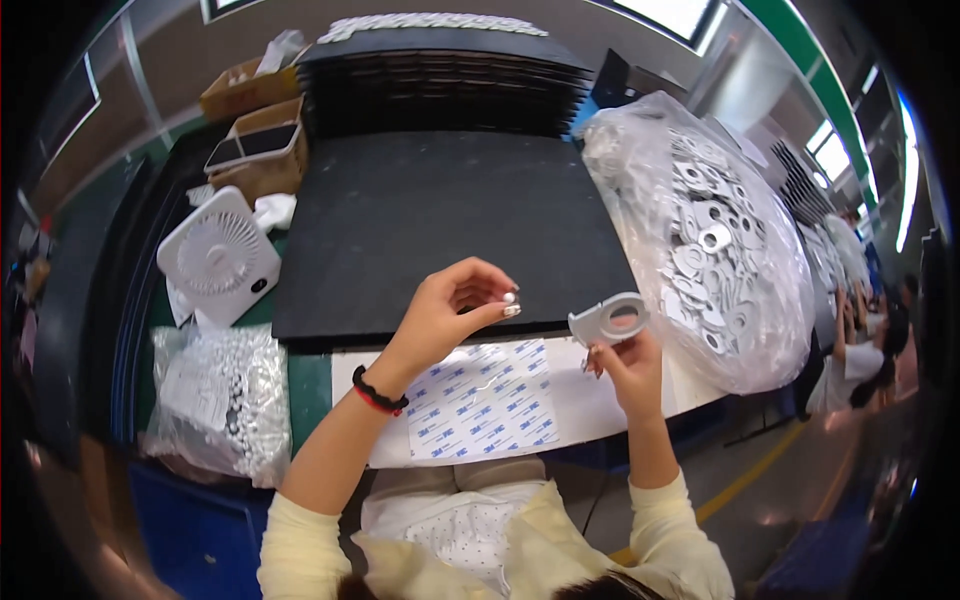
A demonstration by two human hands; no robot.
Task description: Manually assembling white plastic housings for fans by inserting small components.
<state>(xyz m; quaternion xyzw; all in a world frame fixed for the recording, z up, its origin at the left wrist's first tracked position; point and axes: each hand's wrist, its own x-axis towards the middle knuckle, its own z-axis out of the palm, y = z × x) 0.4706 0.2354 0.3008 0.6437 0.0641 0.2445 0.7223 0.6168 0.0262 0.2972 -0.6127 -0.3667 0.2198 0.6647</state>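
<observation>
My left hand (448, 305), with a dark band at the wrist, is closed over the near part of a black board (450, 215). Thumb and fingertips pinch a small round white piece (510, 298). To its right, my right hand (634, 375) grips a light grey plastic ring part (605, 321) by its lower side. This part has a round opening and a narrow arm reaching toward the left hand; the two held things are apart. Below the hands lies a white sheet with blue print (490, 400).
A clear bag (745, 350) full of grey ring parts stands at right. On the left are a white fan (220, 255), a bag of small white pieces (215, 400) and cardboard boxes (275, 165). Stacked black trays (440, 85) rise at the back. People work at far right.
</observation>
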